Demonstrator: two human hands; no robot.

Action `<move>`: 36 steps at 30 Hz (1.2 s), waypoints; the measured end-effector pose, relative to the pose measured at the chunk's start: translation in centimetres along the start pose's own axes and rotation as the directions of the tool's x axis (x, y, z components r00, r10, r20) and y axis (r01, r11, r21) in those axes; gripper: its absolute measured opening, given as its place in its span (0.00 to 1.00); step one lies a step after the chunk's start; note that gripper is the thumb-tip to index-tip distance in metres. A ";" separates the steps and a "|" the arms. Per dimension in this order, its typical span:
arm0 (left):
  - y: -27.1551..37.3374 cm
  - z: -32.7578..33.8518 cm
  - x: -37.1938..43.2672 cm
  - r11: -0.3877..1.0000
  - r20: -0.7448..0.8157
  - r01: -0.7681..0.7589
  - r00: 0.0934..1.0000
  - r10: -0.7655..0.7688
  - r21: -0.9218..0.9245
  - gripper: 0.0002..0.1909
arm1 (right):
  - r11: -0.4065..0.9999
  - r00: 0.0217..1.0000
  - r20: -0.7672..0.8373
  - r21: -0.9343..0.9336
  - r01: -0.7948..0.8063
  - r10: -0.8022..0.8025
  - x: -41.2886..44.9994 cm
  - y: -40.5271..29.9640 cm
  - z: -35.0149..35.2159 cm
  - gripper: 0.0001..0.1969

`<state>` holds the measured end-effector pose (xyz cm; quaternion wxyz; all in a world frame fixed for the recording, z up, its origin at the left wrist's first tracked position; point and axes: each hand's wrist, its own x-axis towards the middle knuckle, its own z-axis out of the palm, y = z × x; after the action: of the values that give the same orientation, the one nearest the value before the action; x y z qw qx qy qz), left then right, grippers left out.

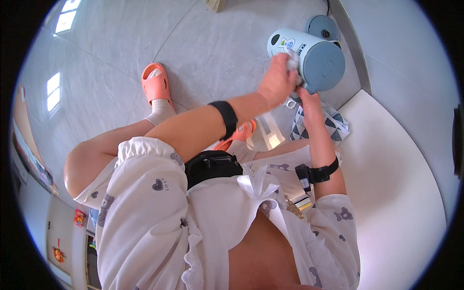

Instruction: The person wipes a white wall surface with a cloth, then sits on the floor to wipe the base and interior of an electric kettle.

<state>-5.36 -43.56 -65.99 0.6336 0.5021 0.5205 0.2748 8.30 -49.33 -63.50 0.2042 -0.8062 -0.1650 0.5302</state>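
Observation:
A pale blue electric kettle is tilted above the tiled floor, its grey-blue lid facing me. It bears a cartoon figure and some writing. My left hand presses a crumpled greyish-white cloth to the side of the kettle; the hand looks slightly blurred. Just below the lid, my right hand grips the kettle's handle, which is mostly hidden by the fingers. Beyond the kettle lies its round blue power base, with a dark cord running off from it.
A white panel stands close on my right, beside a pale wall. Near my right forearm lies a triangle-patterned fabric item. White rings show under my hands. Broom bristles reach in at the top. Orange slippers are on my feet.

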 end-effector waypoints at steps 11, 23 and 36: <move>-7.7 0.1 5.2 0.981 -0.093 0.192 0.978 -0.188 0.029 0.15 | 0.990 0.996 -0.007 0.104 0.092 -0.092 -1.0 -1.2 2.0 0.11; -8.6 -2.4 17.1 0.855 0.206 -0.020 0.973 -0.102 0.518 0.17 | 0.995 0.995 -0.002 0.006 0.103 -0.103 -0.9 -1.5 2.0 0.11; -1.4 -0.8 17.3 0.881 0.475 -0.432 0.827 0.301 0.195 0.16 | 0.994 0.996 -0.007 0.070 0.084 -0.084 -1.0 -1.9 1.9 0.13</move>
<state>-1.09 -28.72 -73.85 0.5854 0.7300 0.2946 0.1941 6.05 -47.89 -62.41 0.2548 -0.7919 -0.1798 0.5250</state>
